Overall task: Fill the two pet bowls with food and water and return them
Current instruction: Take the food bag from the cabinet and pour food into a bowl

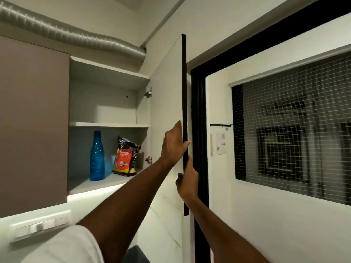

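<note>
My left hand point(173, 144) and right hand point(187, 184) grip open cabinet door point(167, 111) edge; blue bottle point(97, 156), food bag point(126, 157) on lower shelf point(85, 184).

both hands point(173, 147) point(187, 182) raised, fingers curled

Inside the open wall cupboard point(106, 103), a blue plastic bottle point(97, 156) stands upright on the lowest shelf, ribbed along its body and narrowing to a slim neck, its cap end near the shelf above. Just to its right on the same shelf, deeper toward the cupboard's right wall, a pet food bag point(126, 157) leans slightly. The bag is dark and crinkled at the top, with a red and yellow printed front.
</note>
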